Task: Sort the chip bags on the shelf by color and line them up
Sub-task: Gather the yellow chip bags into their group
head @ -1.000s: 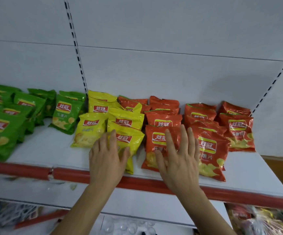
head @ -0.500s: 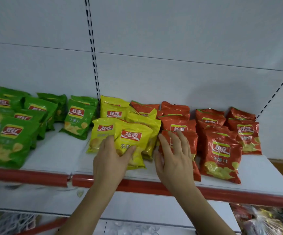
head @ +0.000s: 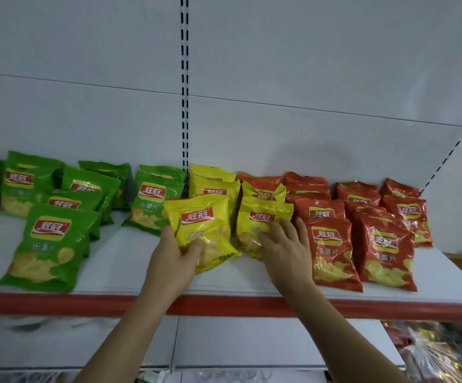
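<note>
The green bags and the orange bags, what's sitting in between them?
In the head view, yellow chip bags fill the gap between the green bags and the orange bags. The left hand holds one; the right hand touches another.

Green bags (head: 50,244), yellow bags (head: 202,225), orange-red bags (head: 332,252), all with red logos; white shelf (head: 130,261), red edge (head: 58,302)

Left hand (head: 173,261) grips yellow bag (head: 202,230); right hand (head: 285,248) rests on neighbouring yellow bag (head: 263,217).

White back panel (head: 307,64), slotted upright (head: 184,78) (black slots), red-edged white shelf (head: 130,272), even light
</note>
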### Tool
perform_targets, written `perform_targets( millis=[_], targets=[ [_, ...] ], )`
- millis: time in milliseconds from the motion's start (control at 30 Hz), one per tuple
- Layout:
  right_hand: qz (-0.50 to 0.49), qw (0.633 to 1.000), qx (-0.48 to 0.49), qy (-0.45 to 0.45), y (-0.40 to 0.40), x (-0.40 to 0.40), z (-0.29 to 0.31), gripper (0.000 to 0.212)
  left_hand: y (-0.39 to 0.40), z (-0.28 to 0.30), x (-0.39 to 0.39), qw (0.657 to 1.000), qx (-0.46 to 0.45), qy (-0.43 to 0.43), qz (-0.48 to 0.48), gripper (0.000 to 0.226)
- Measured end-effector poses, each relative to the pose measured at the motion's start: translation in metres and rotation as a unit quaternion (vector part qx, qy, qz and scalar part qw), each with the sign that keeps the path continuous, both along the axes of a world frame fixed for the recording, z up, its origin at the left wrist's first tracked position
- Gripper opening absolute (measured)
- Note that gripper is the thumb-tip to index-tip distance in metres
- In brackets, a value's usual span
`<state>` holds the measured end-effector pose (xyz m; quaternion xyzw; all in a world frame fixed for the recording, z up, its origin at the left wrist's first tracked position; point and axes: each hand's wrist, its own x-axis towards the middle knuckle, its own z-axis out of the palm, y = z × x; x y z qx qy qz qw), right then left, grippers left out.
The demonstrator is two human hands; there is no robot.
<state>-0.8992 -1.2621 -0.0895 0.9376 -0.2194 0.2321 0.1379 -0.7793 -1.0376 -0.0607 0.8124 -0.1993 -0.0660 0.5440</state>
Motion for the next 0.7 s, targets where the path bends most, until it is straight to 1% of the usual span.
perform_targets(
  millis=[67,133,233,333,400,433,467,500,533,567,633,700],
  targets=[
    [0.009,0.999,-0.006,-0.045,-0.002,-0.006,0.006,0.023,0.003,0.000,0.007,1.000,-0.008,-0.004,-0.008,0.034],
    [0.031,0.993,0.006,-0.109,-0.001,-0.014,0.015,0.024,0.004,0.001,0.013,0.999,-0.041,0.002,-0.006,0.037],
    [0.093,0.975,0.039,-0.199,0.008,-0.025,0.036,0.021,-0.002,0.006,0.017,0.997,-0.074,0.014,-0.012,0.038],
    [0.140,0.960,0.054,-0.238,0.028,-0.028,0.053,0.021,-0.015,0.010,0.011,0.990,-0.115,0.066,-0.050,0.037],
    [0.158,0.960,0.069,-0.223,0.046,-0.025,0.053,0.028,-0.025,0.018,0.002,0.967,-0.192,0.144,-0.084,0.041],
    [0.166,0.961,0.078,-0.205,0.055,-0.022,0.050,0.030,-0.030,0.023,-0.003,0.949,-0.231,0.186,-0.103,0.046],
    [0.173,0.962,0.089,-0.192,0.062,-0.020,0.045,0.029,-0.034,0.028,-0.008,0.936,-0.256,0.212,-0.119,0.058],
    [0.179,0.961,0.102,-0.184,0.066,-0.019,0.040,0.028,-0.038,0.030,-0.012,0.933,-0.258,0.215,-0.129,0.071],
    [0.186,0.959,0.119,-0.178,0.067,-0.018,0.037,0.030,-0.040,0.031,-0.015,0.936,-0.252,0.202,-0.138,0.077],
    [0.197,0.956,0.135,-0.169,0.066,-0.019,0.035,0.036,-0.041,0.029,-0.015,0.944,-0.240,0.181,-0.135,0.079],
    [0.224,0.952,0.148,-0.144,0.061,-0.021,0.034,0.045,-0.041,0.023,-0.012,0.958,-0.219,0.148,-0.110,0.074],
    [0.243,0.949,0.148,-0.133,0.055,-0.021,0.033,0.047,-0.041,0.019,-0.005,0.959,-0.222,0.149,-0.090,0.065]
  ],
)
